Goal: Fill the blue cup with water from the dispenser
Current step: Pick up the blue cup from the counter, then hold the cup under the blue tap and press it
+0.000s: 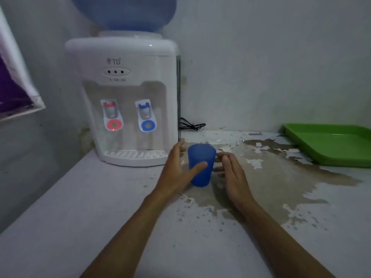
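The blue cup (pixel 201 157) stands upright on the white counter (pixel 100 207), just right of the dispenser's drip tray (pixel 134 155). My left hand (pixel 176 171) wraps it from the left, thumb across its front and fingers behind it. My right hand (pixel 232 175) is flat and open on the cup's right side, fingertips near the rim. The white water dispenser (pixel 124 57) stands at the back left, with a red tap (pixel 112 117) on the left and a blue tap (pixel 147 117) on the right, and a blue water bottle (pixel 126 13) on top.
A green tray (pixel 331 145) lies at the back right by the wall. A black cable (pixel 191 125) runs behind the dispenser. The counter paint is peeling around the cup and to its right. A white-framed purple panel (pixel 12 87) leans in from the left.
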